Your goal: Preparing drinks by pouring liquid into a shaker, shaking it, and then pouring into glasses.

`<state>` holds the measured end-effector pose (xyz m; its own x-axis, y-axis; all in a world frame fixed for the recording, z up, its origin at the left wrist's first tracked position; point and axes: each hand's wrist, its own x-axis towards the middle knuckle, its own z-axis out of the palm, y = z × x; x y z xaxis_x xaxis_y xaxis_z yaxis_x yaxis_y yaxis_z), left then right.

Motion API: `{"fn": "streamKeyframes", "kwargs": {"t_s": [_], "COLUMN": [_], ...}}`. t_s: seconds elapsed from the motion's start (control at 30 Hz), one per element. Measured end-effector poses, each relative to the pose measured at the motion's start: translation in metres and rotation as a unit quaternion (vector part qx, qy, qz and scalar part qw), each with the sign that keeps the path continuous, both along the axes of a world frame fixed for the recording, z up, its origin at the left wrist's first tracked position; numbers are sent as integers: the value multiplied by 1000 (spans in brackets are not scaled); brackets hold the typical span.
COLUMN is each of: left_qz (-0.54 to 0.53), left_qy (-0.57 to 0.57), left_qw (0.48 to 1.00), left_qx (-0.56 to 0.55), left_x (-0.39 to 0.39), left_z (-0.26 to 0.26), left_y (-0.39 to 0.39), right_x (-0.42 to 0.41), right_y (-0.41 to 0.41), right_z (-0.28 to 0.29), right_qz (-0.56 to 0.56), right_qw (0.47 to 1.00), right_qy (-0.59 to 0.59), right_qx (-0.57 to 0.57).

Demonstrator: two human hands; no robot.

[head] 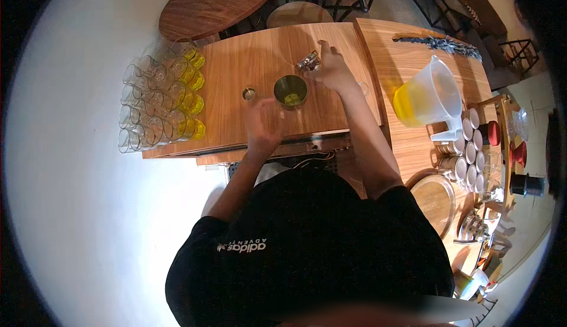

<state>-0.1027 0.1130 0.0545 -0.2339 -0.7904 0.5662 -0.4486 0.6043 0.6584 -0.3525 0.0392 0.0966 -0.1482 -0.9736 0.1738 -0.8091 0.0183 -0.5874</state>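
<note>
My left hand (264,125) is blurred by motion, beside the near left side of a dark round bowl (290,81). Yellow-green contents (292,99) show at the bowl's bottom. Whether the hand touches the rim cannot be told. My right hand (331,70) reaches over the wooden counter (226,70), its fingers spread and its thumb side by a small shiny metal vessel (307,60) that lies tilted or on its side. Contact there is unclear. Left of the bowl stands a small metal cup (249,93).
Rows of clear glasses (153,130) stand at the left edge, the right-hand ones holding yellow liquid. On the right are a plastic jug (436,87) of yellow liquid, a dried flower bunch (447,45), stacked cups (470,154) and a round wooden tray (436,203). Beyond is a round table (217,1).
</note>
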Motion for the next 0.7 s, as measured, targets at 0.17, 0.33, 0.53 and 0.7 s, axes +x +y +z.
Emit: {"fn": "streamKeyframes", "kwargs": {"t_s": [0.17, 0.33, 0.53, 0.7], "left_qz": [-27, -99, -175, -238], "left_qy": [5, 149, 55, 86], "left_qw": [998, 979, 931, 924], "left_qx": [60, 95, 314, 286], "left_x": [-17, -32, -22, -19], "left_z": [-5, -28, -29, -28], "left_y": [-17, -44, -58, -66], "right_x": [-6, -7, -7, 21], "right_y": [-36, -6, 67, 78], "right_z": [-24, -15, 54, 80], "right_qz": [17, 48, 95, 142], "right_qw": [982, 989, 986, 985], "right_qy": [-96, -135, -133, -65], "right_qx": [159, 38, -3, 69]}}
